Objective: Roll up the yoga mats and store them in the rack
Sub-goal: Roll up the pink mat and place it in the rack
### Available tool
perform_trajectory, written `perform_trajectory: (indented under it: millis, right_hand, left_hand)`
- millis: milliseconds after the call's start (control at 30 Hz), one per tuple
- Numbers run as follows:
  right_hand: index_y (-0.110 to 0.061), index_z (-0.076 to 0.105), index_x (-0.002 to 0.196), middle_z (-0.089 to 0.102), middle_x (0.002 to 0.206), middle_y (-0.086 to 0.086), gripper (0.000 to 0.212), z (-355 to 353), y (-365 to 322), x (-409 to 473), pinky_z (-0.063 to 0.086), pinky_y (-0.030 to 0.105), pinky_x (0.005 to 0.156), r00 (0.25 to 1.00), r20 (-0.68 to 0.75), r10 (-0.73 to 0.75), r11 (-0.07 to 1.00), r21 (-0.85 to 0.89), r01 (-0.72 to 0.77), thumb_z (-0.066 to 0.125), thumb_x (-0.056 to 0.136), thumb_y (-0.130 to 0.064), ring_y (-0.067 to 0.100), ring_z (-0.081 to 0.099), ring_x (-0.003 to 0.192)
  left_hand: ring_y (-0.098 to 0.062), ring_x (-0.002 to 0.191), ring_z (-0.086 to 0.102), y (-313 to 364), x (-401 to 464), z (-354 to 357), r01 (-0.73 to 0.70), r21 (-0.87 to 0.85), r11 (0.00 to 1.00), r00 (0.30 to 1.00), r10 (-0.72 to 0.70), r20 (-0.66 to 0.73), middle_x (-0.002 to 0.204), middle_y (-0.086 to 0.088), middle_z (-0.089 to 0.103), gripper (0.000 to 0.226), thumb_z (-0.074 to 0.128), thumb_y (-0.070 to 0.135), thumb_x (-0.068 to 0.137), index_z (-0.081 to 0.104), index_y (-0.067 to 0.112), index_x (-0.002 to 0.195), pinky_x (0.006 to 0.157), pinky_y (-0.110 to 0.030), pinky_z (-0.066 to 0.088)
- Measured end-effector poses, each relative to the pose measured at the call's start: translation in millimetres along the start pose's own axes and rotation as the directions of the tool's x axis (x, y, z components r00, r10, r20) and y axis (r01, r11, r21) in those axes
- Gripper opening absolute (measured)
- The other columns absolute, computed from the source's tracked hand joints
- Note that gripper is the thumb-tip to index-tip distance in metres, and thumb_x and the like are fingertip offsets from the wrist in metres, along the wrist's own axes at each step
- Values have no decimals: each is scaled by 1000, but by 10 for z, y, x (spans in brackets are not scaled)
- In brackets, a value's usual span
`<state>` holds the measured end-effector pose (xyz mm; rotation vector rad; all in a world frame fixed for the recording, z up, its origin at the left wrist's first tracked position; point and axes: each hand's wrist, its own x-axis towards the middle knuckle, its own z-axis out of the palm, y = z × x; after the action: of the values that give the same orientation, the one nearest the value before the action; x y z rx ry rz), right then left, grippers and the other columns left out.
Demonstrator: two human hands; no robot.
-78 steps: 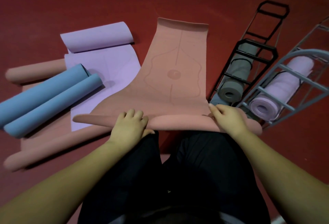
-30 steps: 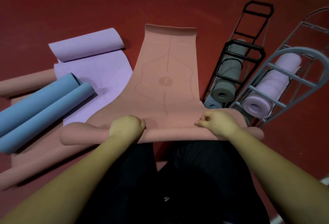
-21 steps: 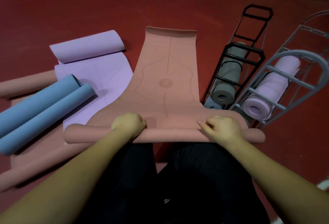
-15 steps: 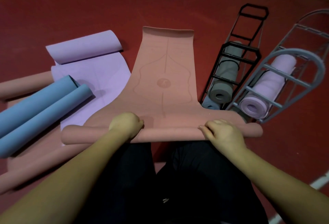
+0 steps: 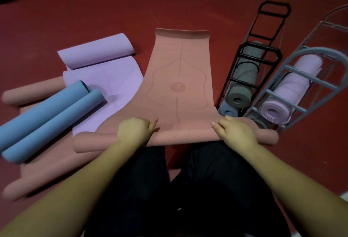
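left hand (image 5: 134, 130) grips pink mat roll (image 5: 180, 136) | right hand (image 5: 235, 133) grips it

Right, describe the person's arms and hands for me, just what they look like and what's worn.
Both forearms are bare with no sleeves in view. The left hand and right hand wear no gloves, rings or watch that I can see. Dark trousers cover the legs below them.

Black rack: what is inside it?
The black rack holds a rolled grey mat above a rolled blue mat, whose far length is hidden behind the grey one.
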<state>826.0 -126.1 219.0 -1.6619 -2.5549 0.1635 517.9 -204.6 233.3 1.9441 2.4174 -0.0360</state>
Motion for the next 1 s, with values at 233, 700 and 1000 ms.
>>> perform_trajectory:
  millis: [233,700,1000]
  right_hand:
    - [-19,69,93,59,95,3,51,-184,-7,216,36,33,68,982,180,61,997,32,-68,34,101,-55,28,58,100]
    - [-12,71,85,60,88,7,52,-214,-107,255,44,35,71,999,-40,13,1000,-17,-13,42,98,-53,30,58,95]
    - [-13,61,95,61,91,5,74,-72,5,27,48,40,73,986,-45,-163,947,-286,144,47,72,-82,29,58,87]
  left_hand:
    - [-33,63,56,-139,-385,270,-211,-67,975,949,188,-255,66,-7,53,56,37,59,91,60,14,67,62,-38,44]
    - [-27,105,58,-154,3,109,-203,132,970,975,187,120,114,-4,61,41,61,47,83,48,19,111,81,-34,41]
    - [-19,82,58,-179,200,-156,-153,-114,982,921,184,342,87,6,59,23,66,42,72,51,30,86,66,-29,42]
